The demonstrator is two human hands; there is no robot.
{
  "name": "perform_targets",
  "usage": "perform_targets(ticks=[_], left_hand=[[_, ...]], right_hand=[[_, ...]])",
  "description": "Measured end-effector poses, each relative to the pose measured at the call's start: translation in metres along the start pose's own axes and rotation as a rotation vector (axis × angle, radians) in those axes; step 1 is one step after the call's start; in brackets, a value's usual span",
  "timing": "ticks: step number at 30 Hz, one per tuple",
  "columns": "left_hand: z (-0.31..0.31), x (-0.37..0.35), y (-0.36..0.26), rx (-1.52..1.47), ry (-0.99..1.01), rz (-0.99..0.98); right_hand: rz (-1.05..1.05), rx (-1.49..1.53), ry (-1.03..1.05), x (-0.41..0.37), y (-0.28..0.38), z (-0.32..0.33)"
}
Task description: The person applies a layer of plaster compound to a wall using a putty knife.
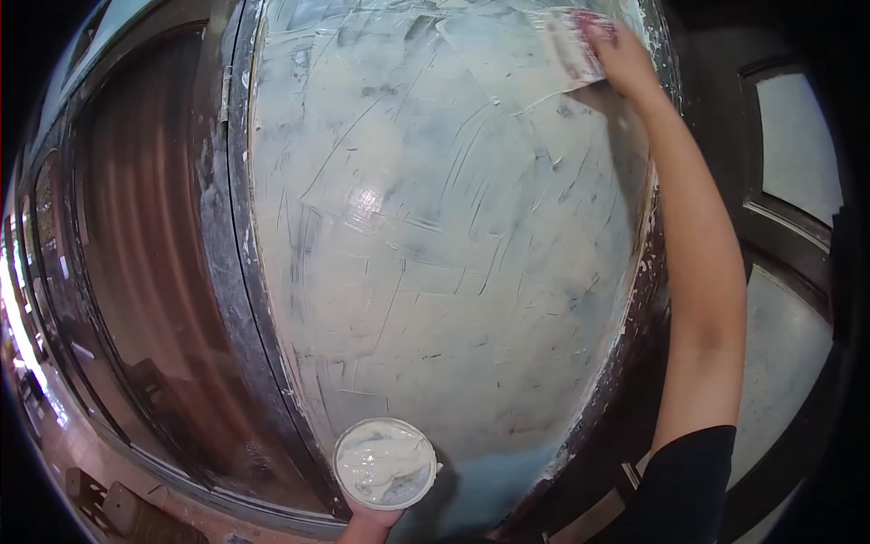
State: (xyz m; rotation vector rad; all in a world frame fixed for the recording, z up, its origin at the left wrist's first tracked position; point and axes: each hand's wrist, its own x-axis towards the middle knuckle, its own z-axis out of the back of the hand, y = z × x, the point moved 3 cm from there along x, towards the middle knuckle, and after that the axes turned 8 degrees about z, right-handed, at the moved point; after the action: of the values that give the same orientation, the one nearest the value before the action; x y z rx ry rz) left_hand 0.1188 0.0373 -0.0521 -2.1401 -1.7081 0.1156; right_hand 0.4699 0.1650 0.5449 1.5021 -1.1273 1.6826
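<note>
At the wall's (435,272) upper right, the right hand (621,56) has its fingers clamped on a spreader (577,45); below the wall's middle, the left hand (373,517), finger spread unclear, supports a tub (385,463) of white paste (376,458).

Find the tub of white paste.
In the head view, the tub is low, left of centre, in the left hand, in front of the smeared panel.

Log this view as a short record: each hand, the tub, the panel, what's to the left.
Left hand: under the tub, holding it up
Right hand: gripping a spreader at the panel's upper right
Tub contents: white paste, unevenly spread inside
Panel: mostly coated whitish, with ridges and streaks; bluer near the bottom
Left of panel: dark frame, brown curtain
Unclear: left fingers, mostly hidden by tub
</note>
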Motion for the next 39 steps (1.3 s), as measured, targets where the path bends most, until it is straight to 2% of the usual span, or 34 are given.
perform_targets(ticks=[1,3,4,6,7,8,10,13,14,16,18,20,22,23,24,25,26,27,28,29,31,32,34,35,37,38,39], left_hand=[[0.002,0.001,-0.001,0.000,0.004,-0.001],[0.005,0.002,-0.002,-0.029,-0.002,0.009],[0.007,0.004,-0.002,-0.029,-0.003,0.009],[0.010,0.006,-0.001,-0.102,-0.005,0.024],[0.006,0.007,0.000,-0.158,0.030,0.054],[0.005,0.007,0.000,-0.151,0.026,0.060],[0.004,0.007,0.001,-0.070,0.019,0.065],[0.003,0.000,-0.001,-0.029,0.022,0.073],[0.006,0.000,-0.001,-0.030,0.025,0.074],[0.012,0.000,-0.001,-0.404,0.105,0.143],[0.002,0.002,0.001,-0.377,0.133,0.157],[0.000,0.003,0.008,-0.353,0.154,0.171],[0.008,0.007,0.014,-0.125,-0.007,0.135],[0.003,0.005,0.018,-0.006,-0.020,0.127],[0.003,0.003,0.020,0.000,-0.018,0.141],[0.004,0.003,0.024,-0.152,0.058,0.187],[0.004,0.002,0.029,-0.306,0.131,0.231],[0.010,0.000,0.032,-0.082,0.025,0.135],[0.008,0.000,0.033,-0.083,0.026,0.137],[0.005,0.001,0.035,-0.165,0.056,0.176],[0.008,0.000,0.042,-0.252,0.081,0.215],[0.019,0.003,0.046,-0.256,0.029,0.210],[0.021,0.002,0.054,-0.258,-0.025,0.206],[0.014,0.002,0.058,-0.180,-0.028,0.198],[0.013,-0.001,0.063,-0.093,-0.035,0.187],[0.020,-0.001,0.067,-0.044,-0.027,0.173],[0.024,0.000,0.070,0.001,-0.015,0.156]], right_hand=[[0.002,-0.001,-0.003,0.001,0.000,0.006],[-0.167,0.186,-0.061,-0.006,0.002,0.024],[-0.168,0.185,-0.061,-0.010,0.012,0.023],[0.011,0.257,-0.061,-0.017,0.059,0.008],[0.002,0.226,-0.022,-0.027,0.079,-0.002],[-0.007,0.222,-0.023,-0.031,0.072,-0.006],[0.134,-0.087,0.142,-0.040,0.064,-0.017],[-0.068,-0.160,0.023,-0.051,-0.005,0.016],[-0.066,-0.163,0.022,-0.054,-0.013,0.024],[-0.216,-0.061,-0.152,-0.067,-0.030,0.042],[-0.151,0.068,-0.087,-0.077,-0.008,0.031],[0.006,0.061,0.045,-0.094,0.021,0.004],[-0.019,-0.100,0.297,-0.114,0.057,0.003],[-0.029,-0.109,0.296,-0.115,0.049,0.007],[-0.067,-0.271,0.241,-0.113,0.034,0.014],[-0.097,-0.433,0.179,-0.109,0.022,0.024],[-0.183,-0.442,0.133,-0.105,0.010,0.037],[-0.181,-0.417,0.032,-0.102,-0.001,0.048],[-0.178,-0.389,-0.066,-0.099,-0.001,0.058],[-0.177,-0.389,-0.063,-0.099,0.001,0.059],[-0.119,-0.312,0.007,-0.102,0.005,0.058],[-0.120,-0.312,0.012,-0.112,0.018,0.051],[0.112,-0.070,0.114,-0.135,0.054,0.031],[0.108,-0.069,0.115,-0.141,0.056,0.030],[0.279,-0.300,0.402,-0.152,0.059,0.021],[0.275,-0.298,0.399,-0.150,0.051,0.026],[0.185,-0.336,0.326,-0.142,0.034,0.036]])
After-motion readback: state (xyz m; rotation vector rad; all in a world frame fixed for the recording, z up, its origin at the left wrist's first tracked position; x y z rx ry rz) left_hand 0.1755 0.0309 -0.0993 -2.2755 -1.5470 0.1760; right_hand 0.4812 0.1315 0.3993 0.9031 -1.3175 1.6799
